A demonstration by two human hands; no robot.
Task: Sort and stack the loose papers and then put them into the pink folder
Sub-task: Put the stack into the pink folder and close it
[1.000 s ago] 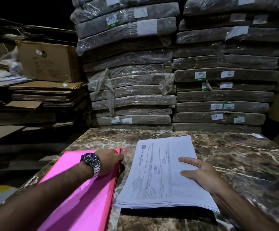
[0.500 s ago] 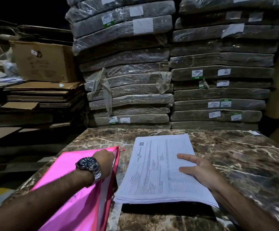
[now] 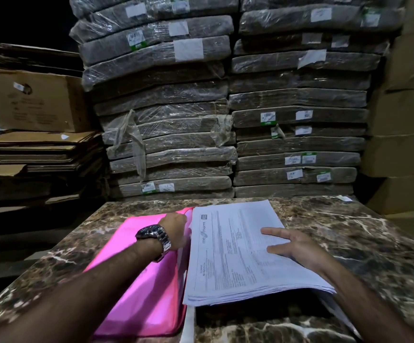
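Note:
The pink folder (image 3: 141, 276) lies on the left of the marble table (image 3: 364, 246). My left hand (image 3: 175, 230), with a wristwatch, grips the far end of the folder's right edge and holds the cover a little raised. A thick stack of printed white papers (image 3: 228, 253) sits to its right, its left edge over the folder's opening. My right hand (image 3: 297, 246) holds the stack's right side, two digits flat on top and the others hidden beneath. A dark shadow shows under the stack's near edge.
Tall piles of plastic-wrapped cardboard bundles (image 3: 166, 134) stand right behind the table. Flattened cartons and a brown box (image 3: 32, 100) are stacked to the left, more boxes (image 3: 396, 154) to the right. A small white scrap (image 3: 344, 198) lies at the table's far right edge.
The paper stack has shifted left until its edge overlaps the folder. My left hand lifted the folder's cover edge and now holds it next to the papers.

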